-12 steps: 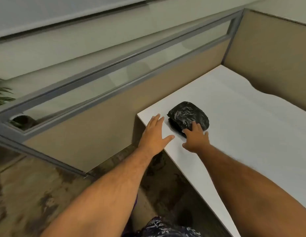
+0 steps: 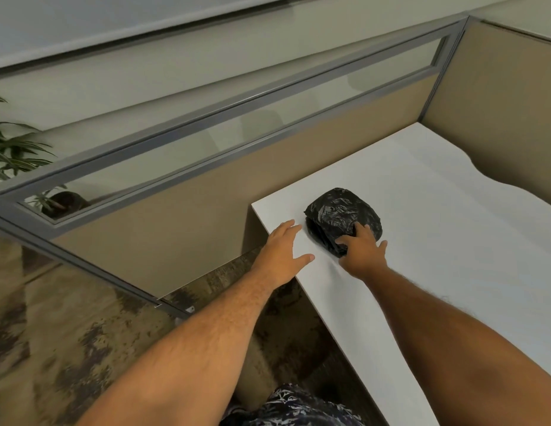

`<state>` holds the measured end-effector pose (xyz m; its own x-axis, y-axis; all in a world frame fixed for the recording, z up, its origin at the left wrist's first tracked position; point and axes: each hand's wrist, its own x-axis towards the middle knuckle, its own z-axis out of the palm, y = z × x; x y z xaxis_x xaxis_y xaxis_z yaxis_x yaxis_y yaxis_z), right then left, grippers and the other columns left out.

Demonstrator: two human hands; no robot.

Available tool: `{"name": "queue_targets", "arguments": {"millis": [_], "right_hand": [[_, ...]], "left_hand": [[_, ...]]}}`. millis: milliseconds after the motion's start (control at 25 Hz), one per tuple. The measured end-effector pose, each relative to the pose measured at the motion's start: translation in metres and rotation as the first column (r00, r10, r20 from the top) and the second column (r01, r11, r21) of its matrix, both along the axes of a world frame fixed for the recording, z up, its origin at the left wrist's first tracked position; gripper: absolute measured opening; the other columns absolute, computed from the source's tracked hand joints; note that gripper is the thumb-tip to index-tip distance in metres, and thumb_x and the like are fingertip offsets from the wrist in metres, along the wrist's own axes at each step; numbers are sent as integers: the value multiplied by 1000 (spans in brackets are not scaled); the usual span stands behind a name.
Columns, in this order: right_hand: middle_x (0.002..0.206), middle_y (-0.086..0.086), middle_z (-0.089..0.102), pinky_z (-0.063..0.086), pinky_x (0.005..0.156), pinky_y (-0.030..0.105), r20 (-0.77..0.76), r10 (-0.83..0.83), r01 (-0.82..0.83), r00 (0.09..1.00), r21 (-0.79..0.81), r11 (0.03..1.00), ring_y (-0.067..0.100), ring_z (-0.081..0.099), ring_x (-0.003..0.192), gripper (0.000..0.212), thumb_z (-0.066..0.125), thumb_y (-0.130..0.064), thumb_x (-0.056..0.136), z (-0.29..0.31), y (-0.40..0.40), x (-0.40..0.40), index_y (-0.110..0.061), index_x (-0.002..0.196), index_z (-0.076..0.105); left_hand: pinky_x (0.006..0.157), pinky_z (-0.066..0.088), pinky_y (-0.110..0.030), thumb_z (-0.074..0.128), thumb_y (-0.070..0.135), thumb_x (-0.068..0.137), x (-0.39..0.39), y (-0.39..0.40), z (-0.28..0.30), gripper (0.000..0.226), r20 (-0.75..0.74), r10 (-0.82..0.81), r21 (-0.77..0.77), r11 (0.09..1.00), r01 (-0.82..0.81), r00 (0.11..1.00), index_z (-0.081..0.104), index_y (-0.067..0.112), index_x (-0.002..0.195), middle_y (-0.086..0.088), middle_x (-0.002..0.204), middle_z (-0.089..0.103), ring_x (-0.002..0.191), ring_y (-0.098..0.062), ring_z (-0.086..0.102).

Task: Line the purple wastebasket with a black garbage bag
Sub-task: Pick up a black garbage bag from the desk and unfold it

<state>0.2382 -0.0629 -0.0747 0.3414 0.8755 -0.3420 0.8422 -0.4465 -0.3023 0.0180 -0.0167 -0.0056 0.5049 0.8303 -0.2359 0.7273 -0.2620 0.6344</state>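
Observation:
A folded bundle of black garbage bags (image 2: pixel 341 213) lies near the left end of the white desk (image 2: pixel 452 241). My right hand (image 2: pixel 365 250) rests on the bundle's near edge, fingers spread over the plastic, not closed round it. My left hand (image 2: pixel 281 252) lies flat and open on the desk's left corner, just left of the bundle and not touching it. No purple wastebasket is in view.
Tan cubicle partitions with a glass strip and grey metal frame (image 2: pixel 237 118) enclose the desk at the back and right. A potted plant (image 2: pixel 18 155) stands beyond the partition at left. Mottled brown carpet (image 2: pixel 68 348) lies below the desk's left edge.
My right hand has slid a little further onto the black bundle. My left hand stays flat on the desk corner.

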Motion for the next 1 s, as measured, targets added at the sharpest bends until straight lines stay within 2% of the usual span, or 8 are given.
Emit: {"name": "queue_targets", "arguments": {"millis": [80, 160, 320, 480, 600, 720, 840, 1000], "right_hand": [[180, 10, 12, -3, 123, 76, 8, 35, -35, 999, -58, 998, 33, -5, 167, 51, 68, -20, 93, 0, 2, 2, -37, 140, 67], [173, 7, 32, 0, 122, 77, 27, 43, -41, 999, -57, 998, 31, 4, 167, 49, 64, -16, 92, -1, 3, 2, -28, 139, 67], [120, 6, 75, 7, 127, 63, -35, -96, 102, 995, 308, 946, 33, 57, 141, 39, 59, 2, 86, 8, 2, 6, -16, 116, 76], [122, 5, 77, 22, 130, 58, -259, -226, 338, 939, 581, 741, 27, 70, 116, 41, 62, 3, 87, 35, 7, 15, -18, 117, 79], [112, 9, 78, 60, 101, 48, -713, -120, 650, 691, 540, 535, 25, 73, 102, 38, 57, 5, 86, 64, 8, 22, -19, 103, 80], [110, 18, 72, 60, 92, 47, -959, 55, 825, 279, 269, 496, 31, 69, 100, 32, 53, 8, 92, 84, 1, 25, -13, 104, 74], [111, 17, 75, 63, 94, 46, -987, 148, 832, -69, 25, 555, 30, 74, 101, 25, 53, 5, 99, 92, -10, 17, -9, 114, 67], [114, 15, 80, 66, 85, 43, -978, 97, 796, -186, -92, 599, 27, 80, 98, 20, 61, -2, 100, 86, -23, -6, -11, 111, 75]], "left_hand": [[128, 26, -41, 73, 41, 97, 2, -2, 0, 80, 13, 19, -18, 1000, -19, 1000, 34, 23, 165, 8, 176, 19, 161, -14, 17], [127, 26, -38, 73, 40, 97, 3, -4, 0, 78, 12, 10, -13, 1000, -9, 1000, 35, 22, 164, 8, 176, 20, 160, -14, 18], [127, 29, -39, 73, 38, 98, 1, -7, -3, 74, 15, -61, 17, 998, 61, 998, 38, 25, 162, 8, 174, 26, 158, -13, 23], [118, 26, -27, 74, 36, 97, 1, -9, -7, 71, 114, 15, -22, 1000, -13, 993, 42, 27, 160, 8, 171, 30, 155, -12, 27], [123, 30, -31, 76, 36, 96, 1, -9, -10, 71, 188, 75, -58, 996, -65, 979, 44, 25, 159, 6, 168, 36, 152, -11, 33], [117, 39, -36, 77, 48, 92, 4, -15, -4, 76, 353, 292, -282, 939, -197, 889, 45, 29, 158, 7, 163, 41, 144, -7, 37], [115, 42, -41, 75, 56, 90, 6, -15, 6, 81, 428, 558, -551, 784, -284, 711, 43, 30, 159, 4, 161, 47, 142, -14, 47], [111, 52, -53, 76, 59, 86, -3, -15, 5, 78, 527, 644, -731, 676, -91, 555, 53, 23, 151, -2, 143, 68, 128, -21, 68]]}}
